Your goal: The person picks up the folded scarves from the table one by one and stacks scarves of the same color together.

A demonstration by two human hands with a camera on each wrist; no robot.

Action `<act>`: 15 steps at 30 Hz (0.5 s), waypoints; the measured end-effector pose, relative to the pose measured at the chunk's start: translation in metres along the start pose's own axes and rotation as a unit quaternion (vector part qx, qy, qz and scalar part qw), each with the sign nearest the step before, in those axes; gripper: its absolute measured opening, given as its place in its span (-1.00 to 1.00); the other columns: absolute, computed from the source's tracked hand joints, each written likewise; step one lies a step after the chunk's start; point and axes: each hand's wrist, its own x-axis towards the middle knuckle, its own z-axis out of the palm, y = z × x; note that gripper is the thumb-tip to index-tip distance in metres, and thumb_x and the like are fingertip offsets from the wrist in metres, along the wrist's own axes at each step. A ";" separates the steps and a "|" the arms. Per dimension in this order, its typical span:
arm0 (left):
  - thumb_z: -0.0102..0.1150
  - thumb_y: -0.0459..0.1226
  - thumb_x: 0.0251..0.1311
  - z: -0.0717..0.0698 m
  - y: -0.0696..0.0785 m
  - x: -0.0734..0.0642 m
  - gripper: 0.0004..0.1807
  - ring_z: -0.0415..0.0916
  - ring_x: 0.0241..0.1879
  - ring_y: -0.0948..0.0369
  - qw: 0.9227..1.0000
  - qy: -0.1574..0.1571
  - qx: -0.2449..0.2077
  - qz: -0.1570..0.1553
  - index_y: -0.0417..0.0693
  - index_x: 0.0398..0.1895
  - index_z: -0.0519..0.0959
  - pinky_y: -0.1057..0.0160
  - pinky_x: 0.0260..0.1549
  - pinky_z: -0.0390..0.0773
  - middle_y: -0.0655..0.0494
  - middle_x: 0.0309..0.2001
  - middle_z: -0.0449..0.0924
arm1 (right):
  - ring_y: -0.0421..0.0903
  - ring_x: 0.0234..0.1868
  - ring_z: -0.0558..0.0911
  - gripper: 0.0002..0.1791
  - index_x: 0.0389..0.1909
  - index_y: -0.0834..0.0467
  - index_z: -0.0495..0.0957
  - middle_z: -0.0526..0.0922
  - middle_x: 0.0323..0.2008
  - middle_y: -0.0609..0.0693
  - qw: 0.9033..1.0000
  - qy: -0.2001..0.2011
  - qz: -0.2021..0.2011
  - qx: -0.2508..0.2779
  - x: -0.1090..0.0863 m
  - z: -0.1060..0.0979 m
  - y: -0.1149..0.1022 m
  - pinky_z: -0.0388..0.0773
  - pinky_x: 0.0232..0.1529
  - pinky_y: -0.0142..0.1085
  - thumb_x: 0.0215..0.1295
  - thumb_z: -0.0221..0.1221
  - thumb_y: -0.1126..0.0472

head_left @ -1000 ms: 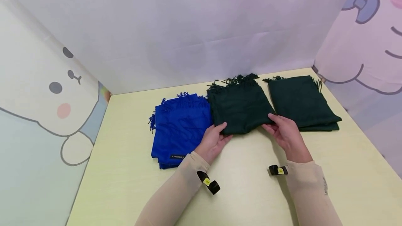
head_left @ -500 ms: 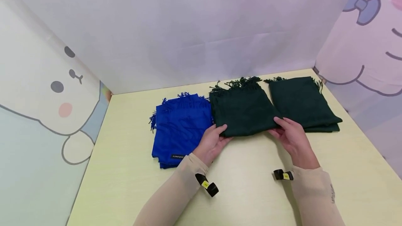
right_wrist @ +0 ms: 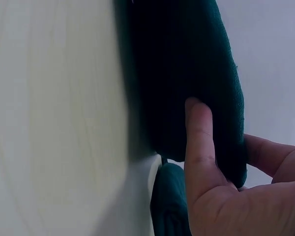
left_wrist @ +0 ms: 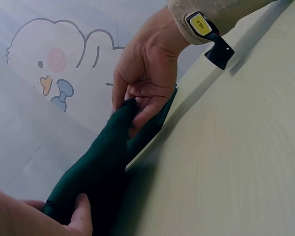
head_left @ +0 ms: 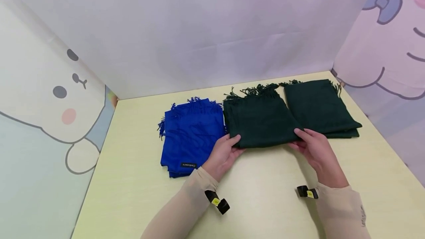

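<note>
A folded dark green fringed scarf (head_left: 262, 121) lies in the middle of the head view, its fringe toward the back wall. My left hand (head_left: 224, 156) pinches its near left corner, thumb on top and fingers beneath. At the near right corner my right hand (head_left: 313, 150) pinches the cloth the same way. Both wrist views show this near edge raised above the tabletop, with a shadow under it. In the right wrist view the thumb and fingers of my right hand (right_wrist: 236, 196) stand on either side of the folded layers.
To the left lies a folded blue fringed scarf (head_left: 192, 139) with a black "Cashmere" label (head_left: 189, 165). A second folded dark green scarf (head_left: 318, 110) lies on the right, close beside the held one. The pale wooden table (head_left: 132, 194) meets a white cloth wall (head_left: 212, 28) at the back.
My right hand has moved right and toward me, drawing the near edge wider and straighter. My left hand has shifted slightly nearer, and the scarf has come a little toward me.
</note>
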 end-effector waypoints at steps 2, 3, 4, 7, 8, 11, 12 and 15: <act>0.06 -0.36 0.44 0.000 -0.002 -0.002 -0.48 0.44 0.25 -0.08 1.000 -0.001 0.005 0.002 -0.28 0.41 0.27 -0.06 0.24 0.42 -0.23 0.29 0.43 | -0.13 -0.28 0.75 -0.89 -0.15 0.14 0.60 0.72 -0.26 -0.06 1.000 -0.002 -0.001 -0.006 -0.002 -0.002 0.000 0.70 -0.19 -0.24 0.37 0.25 0.21; 0.05 -0.36 0.45 0.000 -0.003 -0.004 -0.49 0.45 0.25 -0.07 1.000 0.000 0.006 0.000 -0.28 0.41 0.28 -0.05 0.24 0.42 -0.23 0.29 0.43 | -0.12 -0.29 0.75 -0.89 -0.16 0.14 0.62 0.72 -0.26 -0.07 1.000 -0.003 0.000 -0.010 -0.003 -0.003 0.000 0.70 -0.19 -0.24 0.37 0.25 0.20; 0.05 -0.36 0.45 0.000 -0.004 -0.005 -0.50 0.45 0.25 -0.07 1.000 0.000 0.008 -0.001 -0.27 0.41 0.28 -0.05 0.24 0.42 -0.22 0.29 0.43 | -0.12 -0.29 0.75 -0.90 -0.17 0.13 0.62 0.72 -0.26 -0.07 1.000 -0.003 0.000 -0.014 -0.005 -0.004 0.000 0.70 -0.20 -0.24 0.37 0.25 0.20; 0.03 -0.36 0.46 0.000 -0.006 -0.009 -0.51 0.45 0.25 -0.06 1.000 -0.003 0.011 -0.003 -0.27 0.40 0.30 -0.04 0.25 0.42 -0.22 0.28 0.44 | -0.10 -0.33 0.74 -0.90 -0.20 0.12 0.65 0.70 -0.27 -0.08 0.999 0.000 0.003 -0.034 -0.008 -0.007 -0.001 0.70 -0.21 -0.25 0.37 0.26 0.18; 0.03 -0.36 0.46 0.000 -0.006 -0.010 -0.51 0.45 0.25 -0.06 1.000 -0.005 0.013 -0.003 -0.27 0.40 0.30 -0.04 0.25 0.42 -0.22 0.29 0.44 | -0.10 -0.33 0.74 -0.90 -0.20 0.12 0.65 0.69 -0.27 -0.08 0.999 0.002 0.004 -0.041 -0.009 -0.008 -0.001 0.70 -0.21 -0.25 0.36 0.26 0.18; 0.02 -0.36 0.47 -0.001 -0.008 -0.012 -0.51 0.44 0.25 -0.06 1.000 -0.007 0.020 -0.002 -0.30 0.40 0.29 -0.04 0.26 0.41 -0.23 0.29 0.43 | -0.09 -0.36 0.73 -0.90 -0.22 0.11 0.66 0.68 -0.27 -0.09 0.998 0.007 0.005 -0.058 -0.011 -0.009 -0.001 0.70 -0.23 -0.26 0.36 0.27 0.16; 0.02 -0.36 0.47 -0.001 -0.009 -0.013 -0.51 0.44 0.26 -0.06 1.000 -0.007 0.023 -0.002 -0.30 0.41 0.29 -0.05 0.26 0.41 -0.24 0.30 0.42 | -0.09 -0.36 0.73 -0.90 -0.23 0.11 0.66 0.67 -0.28 -0.09 0.998 0.008 0.005 -0.061 -0.012 -0.010 -0.001 0.70 -0.23 -0.26 0.36 0.27 0.16; 0.01 -0.36 0.47 -0.002 -0.012 -0.015 -0.50 0.43 0.26 -0.06 1.000 -0.008 0.027 -0.002 -0.33 0.41 0.27 -0.05 0.26 0.40 -0.25 0.30 0.41 | -0.09 -0.38 0.72 -0.91 -0.26 0.11 0.67 0.67 -0.29 -0.09 0.998 0.007 0.003 -0.064 -0.014 -0.011 -0.001 0.71 -0.25 -0.25 0.36 0.27 0.17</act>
